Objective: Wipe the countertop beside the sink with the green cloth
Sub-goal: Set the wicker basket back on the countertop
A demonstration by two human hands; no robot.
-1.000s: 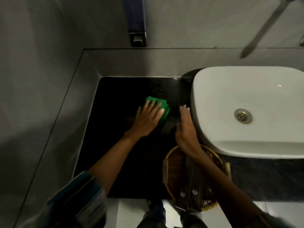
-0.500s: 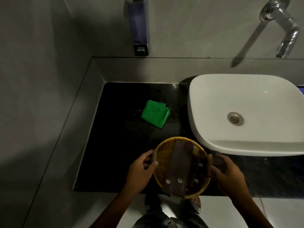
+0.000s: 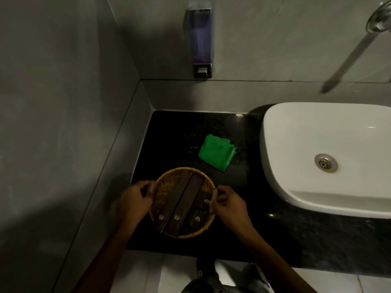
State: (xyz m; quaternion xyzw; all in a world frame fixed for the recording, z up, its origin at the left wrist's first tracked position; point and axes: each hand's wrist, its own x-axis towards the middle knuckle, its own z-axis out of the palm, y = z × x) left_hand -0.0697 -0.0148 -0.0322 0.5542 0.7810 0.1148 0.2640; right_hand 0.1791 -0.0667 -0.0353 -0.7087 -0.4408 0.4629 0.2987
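The folded green cloth [image 3: 216, 152] lies by itself on the black countertop [image 3: 175, 134], just left of the white sink [image 3: 330, 132]. Nearer to me stands a round wicker basket [image 3: 164, 187] holding several dark brown packets [image 3: 182, 206]. My left hand [image 3: 134, 199] grips the basket's left handle and my right hand [image 3: 229, 203] grips its right handle. Neither hand touches the cloth, which lies beyond the basket to the right.
Grey walls close off the counter at the left and back. A soap dispenser [image 3: 201, 41] hangs on the back wall above the counter. A chrome tap [image 3: 378, 22] shows at the top right. The counter's front edge is just below the basket.
Both hands left the cloth and took the basket by its handles. The basket has since shifted left along the front of the counter. The cloth stays where it was left.
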